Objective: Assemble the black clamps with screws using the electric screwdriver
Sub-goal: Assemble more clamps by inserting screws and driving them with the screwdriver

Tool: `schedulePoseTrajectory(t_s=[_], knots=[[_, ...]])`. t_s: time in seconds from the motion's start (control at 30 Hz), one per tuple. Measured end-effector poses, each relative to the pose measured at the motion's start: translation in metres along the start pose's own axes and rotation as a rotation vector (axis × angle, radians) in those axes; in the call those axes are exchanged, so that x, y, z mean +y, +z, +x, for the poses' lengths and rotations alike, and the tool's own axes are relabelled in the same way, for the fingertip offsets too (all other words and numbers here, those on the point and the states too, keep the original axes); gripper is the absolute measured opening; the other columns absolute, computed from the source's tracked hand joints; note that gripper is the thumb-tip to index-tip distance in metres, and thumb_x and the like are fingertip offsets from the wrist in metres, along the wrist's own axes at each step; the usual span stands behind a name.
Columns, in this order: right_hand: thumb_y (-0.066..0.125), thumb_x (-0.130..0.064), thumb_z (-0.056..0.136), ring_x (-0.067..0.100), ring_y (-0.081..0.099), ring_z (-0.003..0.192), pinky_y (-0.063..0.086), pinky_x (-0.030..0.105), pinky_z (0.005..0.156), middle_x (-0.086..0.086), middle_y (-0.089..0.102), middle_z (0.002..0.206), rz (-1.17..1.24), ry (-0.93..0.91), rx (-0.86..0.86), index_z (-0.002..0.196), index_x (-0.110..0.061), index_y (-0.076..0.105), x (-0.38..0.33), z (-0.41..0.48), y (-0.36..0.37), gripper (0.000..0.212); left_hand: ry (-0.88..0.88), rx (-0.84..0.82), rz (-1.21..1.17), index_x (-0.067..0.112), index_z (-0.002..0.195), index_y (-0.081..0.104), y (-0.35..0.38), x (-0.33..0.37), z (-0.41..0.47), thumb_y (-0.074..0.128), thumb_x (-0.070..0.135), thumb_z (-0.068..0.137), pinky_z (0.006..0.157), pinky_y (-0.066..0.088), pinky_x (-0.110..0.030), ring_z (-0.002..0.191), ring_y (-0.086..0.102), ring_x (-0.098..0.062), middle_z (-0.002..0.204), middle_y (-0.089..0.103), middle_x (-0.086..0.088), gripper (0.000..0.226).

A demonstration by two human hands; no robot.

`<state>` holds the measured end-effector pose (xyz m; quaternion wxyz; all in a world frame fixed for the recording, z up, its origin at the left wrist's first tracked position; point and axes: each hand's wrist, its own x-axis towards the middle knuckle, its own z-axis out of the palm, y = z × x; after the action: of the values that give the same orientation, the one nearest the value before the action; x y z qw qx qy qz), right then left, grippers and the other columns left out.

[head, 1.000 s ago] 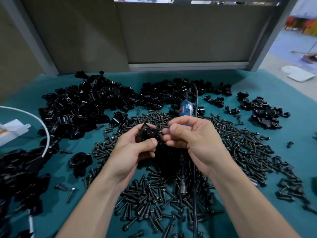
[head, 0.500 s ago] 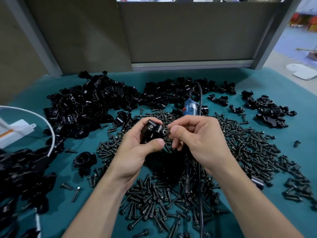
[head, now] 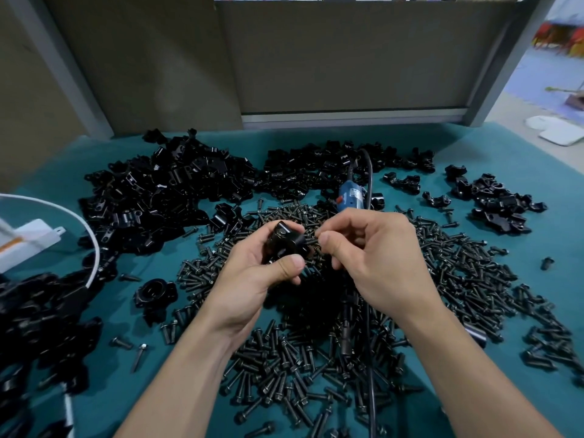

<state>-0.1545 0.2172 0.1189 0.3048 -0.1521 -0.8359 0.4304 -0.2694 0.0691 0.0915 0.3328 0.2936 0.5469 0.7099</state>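
My left hand (head: 252, 273) grips a black clamp (head: 284, 245) above the middle of the table, thumb in front and fingers behind it. My right hand (head: 373, 254) pinches a dark screw (head: 313, 241) between thumb and forefinger, its tip at the clamp's right side. The blue electric screwdriver (head: 349, 197) lies on the table just beyond my hands. Its black cable (head: 368, 330) runs toward me under my right wrist. A broad heap of loose black screws (head: 284, 358) covers the teal mat below both hands.
A large pile of black clamp parts (head: 164, 191) fills the back left, with more at the back middle and a smaller pile at the right (head: 496, 203). One single clamp (head: 155, 292) lies left of my left arm. A white box and cable (head: 34, 241) sit at the left edge.
Both hands stay over the screw heap. The clamp has turned in my left hand, and my right fingers have brought the screw up to its right side.
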Motion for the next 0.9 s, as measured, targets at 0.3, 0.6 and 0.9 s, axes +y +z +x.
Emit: schedulePoseTrajectory(t_s=[0.3,0.6,0.9], knots=[[0.076,-0.027,0.094,0.010,0.060,0.047,0.048,0.021,0.050,-0.004,0.066,0.054,-0.033,0.078,-0.064,0.074,-0.029,0.072,-0.002,-0.004,0.007,0.020,0.026,0.024,0.071,0.029,0.104,0.078,-0.001,0.002,-0.002,0.078,0.008,0.074,0.061,0.050,-0.020,0.072,0.062,-0.005,0.087,0.071,0.007,0.037],[0.043,-0.054,0.103,0.014,0.052,0.055,0.040,0.023,0.050,-0.003,0.057,0.058,-0.198,0.035,-0.032,0.068,-0.022,0.060,-0.009,-0.005,0.002,0.051,-0.010,0.030,0.024,0.025,0.107,0.079,0.002,0.002,-0.003,0.086,0.010,0.075,0.067,0.058,-0.027,0.077,0.068,-0.012,0.092,0.073,0.003,0.036],[0.062,-0.045,0.100,0.015,0.057,0.059,0.044,0.028,0.050,-0.001,0.063,0.061,-0.245,0.085,-0.096,0.072,-0.023,0.067,-0.004,-0.003,0.005,0.036,-0.016,0.048,0.015,0.025,0.102,0.080,0.001,0.003,-0.003,0.085,0.007,0.073,0.065,0.057,-0.025,0.078,0.068,-0.009,0.095,0.075,0.001,0.034]])
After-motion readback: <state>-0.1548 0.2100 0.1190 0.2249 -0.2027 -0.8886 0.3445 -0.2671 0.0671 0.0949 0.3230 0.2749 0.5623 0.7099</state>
